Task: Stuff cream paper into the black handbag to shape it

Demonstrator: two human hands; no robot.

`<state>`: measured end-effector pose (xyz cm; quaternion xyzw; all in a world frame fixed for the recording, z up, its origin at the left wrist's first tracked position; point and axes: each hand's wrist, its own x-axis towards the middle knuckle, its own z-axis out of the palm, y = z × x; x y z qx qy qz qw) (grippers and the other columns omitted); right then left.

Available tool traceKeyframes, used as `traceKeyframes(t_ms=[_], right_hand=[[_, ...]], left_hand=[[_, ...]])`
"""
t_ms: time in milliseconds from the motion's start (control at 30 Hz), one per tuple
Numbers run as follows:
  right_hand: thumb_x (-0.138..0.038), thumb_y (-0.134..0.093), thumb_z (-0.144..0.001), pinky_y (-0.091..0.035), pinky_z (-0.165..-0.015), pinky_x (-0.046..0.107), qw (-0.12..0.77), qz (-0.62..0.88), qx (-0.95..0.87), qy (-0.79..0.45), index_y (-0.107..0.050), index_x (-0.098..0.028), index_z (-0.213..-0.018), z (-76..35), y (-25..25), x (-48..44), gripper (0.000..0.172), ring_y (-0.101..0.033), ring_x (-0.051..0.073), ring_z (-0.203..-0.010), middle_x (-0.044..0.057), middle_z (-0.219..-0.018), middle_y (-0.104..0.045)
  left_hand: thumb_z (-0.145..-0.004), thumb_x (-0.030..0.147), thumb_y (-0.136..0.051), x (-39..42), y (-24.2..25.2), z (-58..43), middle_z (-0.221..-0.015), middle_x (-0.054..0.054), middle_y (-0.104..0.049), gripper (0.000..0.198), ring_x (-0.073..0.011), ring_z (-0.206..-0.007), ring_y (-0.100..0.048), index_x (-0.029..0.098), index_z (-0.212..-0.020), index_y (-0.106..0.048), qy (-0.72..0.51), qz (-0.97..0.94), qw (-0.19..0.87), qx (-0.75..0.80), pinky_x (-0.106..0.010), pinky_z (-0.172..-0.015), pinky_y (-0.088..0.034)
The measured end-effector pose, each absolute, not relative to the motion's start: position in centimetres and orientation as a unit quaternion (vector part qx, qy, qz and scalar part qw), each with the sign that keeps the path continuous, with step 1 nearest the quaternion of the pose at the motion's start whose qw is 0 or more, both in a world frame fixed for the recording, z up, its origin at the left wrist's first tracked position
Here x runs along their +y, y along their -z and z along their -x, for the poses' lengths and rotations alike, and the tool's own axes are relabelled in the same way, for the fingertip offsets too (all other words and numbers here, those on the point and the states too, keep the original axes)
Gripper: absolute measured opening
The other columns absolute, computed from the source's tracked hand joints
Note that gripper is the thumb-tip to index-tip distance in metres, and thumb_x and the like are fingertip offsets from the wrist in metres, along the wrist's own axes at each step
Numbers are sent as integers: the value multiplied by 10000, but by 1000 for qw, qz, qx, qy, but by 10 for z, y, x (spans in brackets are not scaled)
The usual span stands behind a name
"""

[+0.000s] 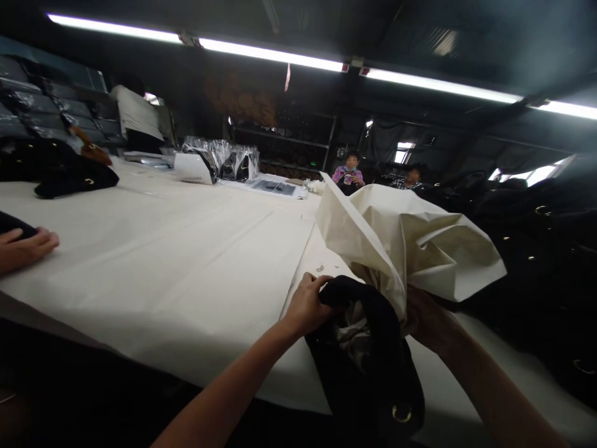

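A black bag [373, 386] with a gold-coloured ring stands tilted at the table's near edge, its mouth open towards me. My left hand [308, 306] grips the bag's rim on the left, fingers closed over the edge. On the right, my right hand [422, 318] is closed on a large crumpled sheet of cream paper [433, 242], at the bag's right side. Part of that hand is hidden by the sheet. The paper rises above the bag and spreads to the right. Pale, wrinkled material [357, 333] shows inside the bag's mouth.
Cream sheeting covers the long table [186, 261]. Another person's hand [28, 246] rests on a black item at left. Farther back are black bags [69, 165], plastic-wrapped bags [224, 162] and several people. Dark bags with gold rings pile up on the right [536, 230].
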<state>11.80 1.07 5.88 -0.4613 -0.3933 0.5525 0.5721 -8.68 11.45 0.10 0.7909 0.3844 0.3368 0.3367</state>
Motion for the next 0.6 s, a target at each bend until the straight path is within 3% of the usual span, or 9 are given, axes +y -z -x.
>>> traceKeyframes(t_ms=[133,233,433,500,600], right_hand=[[-457,-875,-661,-597,-811,388,557,495,-403,-531,-756,-181,-940,-106,-47,1,409,-679,341,-1004,90,-980,-754],[-447,-850,-694,-592,-823,427,563,512,-365,-537,-747,-157,-952,-100,-38,-2,402,-672,359,-1005,106,-951,-748],[-489,-904,-611,-583,-821,439,655,561,-382,-331,-670,-264,-1038,-106,-33,-4,536,-627,346,-1058,75,-1111,-695],[-520,-865,-670,-565,-856,427,653,546,-438,-290,-672,-290,-1015,-117,-35,-6,457,-605,327,-1083,61,-1159,-677],[-550,-743,-806,-549,-863,420,586,504,-524,-356,-719,-277,-969,-133,-35,-9,319,-616,312,-1051,72,-1084,-702]], left_hand=[[-665,173,-760,105,-6,76,-1143,-71,-576,507,-227,-959,-620,230,-1156,-643,-371,-809,334,310,-326,-853,-527],[-674,121,-686,96,-9,74,-1159,-65,-612,487,-223,-942,-641,247,-1142,-633,-381,-826,322,263,-303,-820,-523],[-747,154,-615,98,-1,73,-777,-26,-676,135,-192,-727,-633,201,-862,-667,-395,-777,281,400,-260,-658,-433],[-779,188,-590,105,3,72,-747,-37,-684,143,-196,-690,-624,187,-887,-684,-402,-759,282,428,-262,-617,-396],[-780,205,-572,115,7,68,-748,-58,-702,184,-207,-660,-620,178,-899,-710,-406,-743,283,450,-273,-585,-347]])
